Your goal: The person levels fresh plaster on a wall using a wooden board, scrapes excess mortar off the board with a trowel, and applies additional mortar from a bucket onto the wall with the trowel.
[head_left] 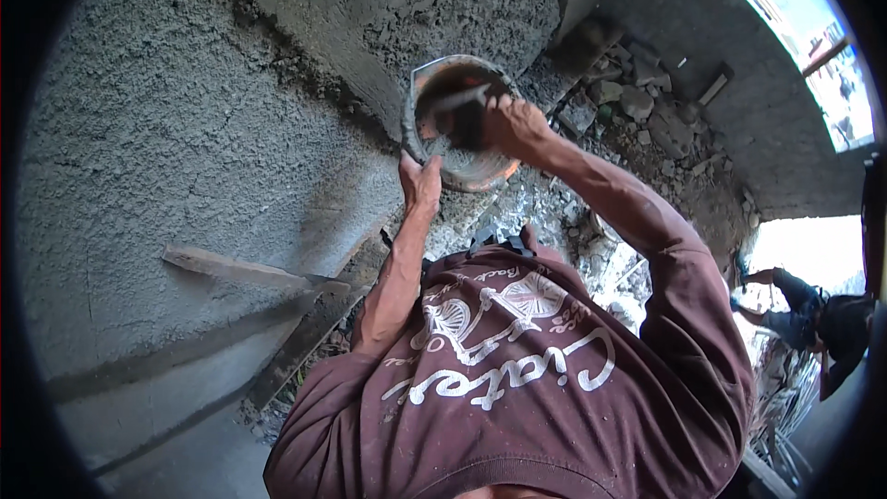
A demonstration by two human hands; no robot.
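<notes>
My left hand (420, 180) grips the near-left rim of a mortar-stained orange bucket (490, 173), which is tilted beside the grey plastered wall (185, 139). My right hand (517, 125) is closed on the handle of a tool (455, 100), blurred and probably a trowel, inside the bucket. Some wet grey mortar (442, 148) shows in the bucket; its far interior is dark. Fresh, rough render covers the wall at left and above, with a smoother band along the upper part.
A wooden plank (231, 268) juts along the wall at lower left. Broken stones and rubble (637, 103) lie to the right of the bucket. At far right another person (822, 323) in dark clothes stands by a bright opening, and a window opening (799, 28) is at upper right.
</notes>
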